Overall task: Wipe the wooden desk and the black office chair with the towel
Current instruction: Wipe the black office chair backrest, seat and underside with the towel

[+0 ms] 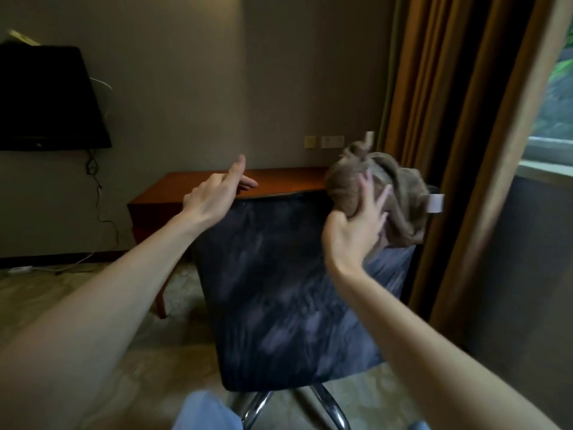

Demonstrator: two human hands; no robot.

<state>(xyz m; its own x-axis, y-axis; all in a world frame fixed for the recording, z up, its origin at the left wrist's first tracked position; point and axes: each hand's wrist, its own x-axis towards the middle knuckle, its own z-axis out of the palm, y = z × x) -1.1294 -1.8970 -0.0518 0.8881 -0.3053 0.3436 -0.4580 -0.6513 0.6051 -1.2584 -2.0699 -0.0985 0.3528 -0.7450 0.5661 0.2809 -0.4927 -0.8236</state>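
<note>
The chair (279, 290) back hides its own seat and much of the worktop (279, 178) behind it. Its chrome base (257, 408) is cut off by the bottom edge. Motion blur smears the towel (400, 193), which covers the chair's top right corner and the palm of the right hand (356, 225) gripping it. Any print on the white tag (435, 203) is unreadable. The television (46, 97) runs off the left edge. The wall plates (325, 141) are too small to make out.
</note>
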